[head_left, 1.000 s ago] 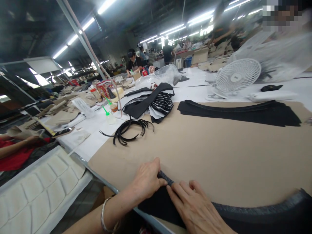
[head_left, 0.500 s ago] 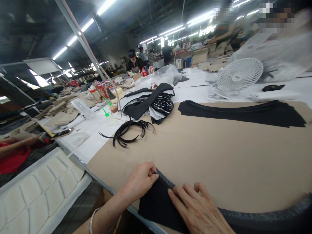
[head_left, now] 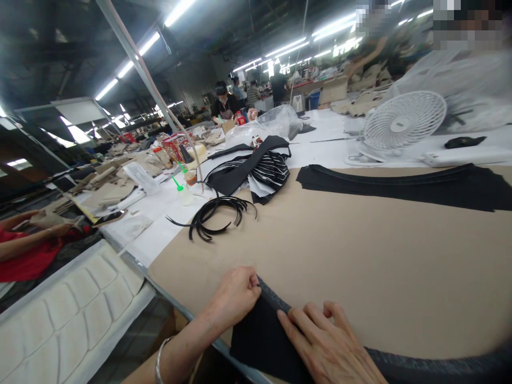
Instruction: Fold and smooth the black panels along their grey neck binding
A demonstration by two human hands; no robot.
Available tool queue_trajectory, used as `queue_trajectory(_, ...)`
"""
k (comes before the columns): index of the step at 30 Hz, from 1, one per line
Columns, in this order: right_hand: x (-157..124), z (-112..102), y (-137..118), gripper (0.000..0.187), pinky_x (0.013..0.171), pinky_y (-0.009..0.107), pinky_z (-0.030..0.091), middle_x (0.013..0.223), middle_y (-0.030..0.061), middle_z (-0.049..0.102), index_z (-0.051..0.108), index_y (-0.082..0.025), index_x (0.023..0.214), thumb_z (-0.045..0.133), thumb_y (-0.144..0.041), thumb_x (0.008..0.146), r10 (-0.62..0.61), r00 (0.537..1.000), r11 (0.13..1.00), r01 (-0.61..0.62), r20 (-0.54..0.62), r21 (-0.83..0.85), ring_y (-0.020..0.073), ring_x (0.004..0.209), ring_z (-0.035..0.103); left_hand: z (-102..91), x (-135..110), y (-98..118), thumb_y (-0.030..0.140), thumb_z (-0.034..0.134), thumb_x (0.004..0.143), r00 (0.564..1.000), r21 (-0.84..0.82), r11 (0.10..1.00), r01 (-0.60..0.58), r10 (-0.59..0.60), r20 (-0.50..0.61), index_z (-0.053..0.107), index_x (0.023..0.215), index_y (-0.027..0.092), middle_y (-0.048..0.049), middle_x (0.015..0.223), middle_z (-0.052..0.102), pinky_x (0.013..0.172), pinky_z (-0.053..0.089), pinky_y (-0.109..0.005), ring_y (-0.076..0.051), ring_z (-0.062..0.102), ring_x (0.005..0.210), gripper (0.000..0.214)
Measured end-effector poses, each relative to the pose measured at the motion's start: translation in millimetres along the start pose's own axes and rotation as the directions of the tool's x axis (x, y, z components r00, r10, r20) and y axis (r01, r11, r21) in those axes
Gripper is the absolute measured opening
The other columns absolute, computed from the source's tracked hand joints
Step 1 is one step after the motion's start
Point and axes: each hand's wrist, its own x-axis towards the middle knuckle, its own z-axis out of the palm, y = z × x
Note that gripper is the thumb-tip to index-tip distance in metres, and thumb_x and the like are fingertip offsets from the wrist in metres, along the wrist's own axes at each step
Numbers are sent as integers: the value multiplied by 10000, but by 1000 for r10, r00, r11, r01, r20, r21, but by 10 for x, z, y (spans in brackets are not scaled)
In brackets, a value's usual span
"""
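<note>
A black fabric piece [head_left: 260,336] with a grey textured edge strip lies at the near edge of the brown paper-covered table [head_left: 360,256]. My left hand [head_left: 234,296] is closed, pinching the end of that edge strip. My right hand [head_left: 326,346] lies flat on the fabric just right of it, fingers stretched out and pressing down. A silver bracelet sits on my left wrist.
A bundle of thin black curved strips [head_left: 216,216] lies ahead on the left. A long black fabric stack [head_left: 404,184] lies across the far right. Behind stand a white fan [head_left: 402,125], striped fabric [head_left: 256,168] and bottles. A person's arm in red [head_left: 28,245] is at left.
My left hand drew back slightly and curled into a pinch on the strip's end. The right hand stayed flat on the fabric. The view shifted a little.
</note>
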Motion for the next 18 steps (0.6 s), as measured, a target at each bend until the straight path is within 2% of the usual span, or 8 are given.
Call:
queue_trajectory(9,-29,19,-20,276,748,380,342,884,19,592,553,-183,1084,494,-186,815,-16,1000,997,15,-16,-70,193,783,465,14,20,-51,142,612,722,997,-23,1000,-6,4,-78,539,750,186,48,603,559,527,326,-213,-117,536,576,90)
queue_trajectory(12,12,23,-14,254,731,373,333,853,3,589,564,-179,1059,505,-170,812,-10,1000,998,9,-23,-67,179,757,466,18,-16,-66,140,643,718,989,-50,997,-58,51,-140,524,845,200,65,627,545,544,348,-214,-120,531,601,184)
queue_trajectory(14,37,32,-6,240,722,369,317,827,-4,586,569,-172,1063,488,-161,838,-17,999,998,14,-39,-67,172,739,464,35,-76,-94,139,591,792,978,-69,990,-120,106,-180,528,826,201,42,705,567,616,397,-216,-121,549,676,95)
queue_trajectory(16,47,46,-2,235,713,369,302,811,-4,585,577,-166,1064,442,-146,873,-27,998,997,23,-60,-72,168,721,459,66,-153,-164,134,484,886,940,-78,962,-261,235,-247,551,817,194,-4,832,593,731,432,-229,-132,566,800,113)
queue_trajectory(18,41,65,-5,254,722,375,299,814,-3,588,583,-165,1060,394,-126,895,-27,997,997,22,-69,-76,168,720,459,109,-222,-281,131,391,944,850,-30,886,-463,434,-300,590,904,189,-43,937,602,820,443,-260,-153,562,906,212)
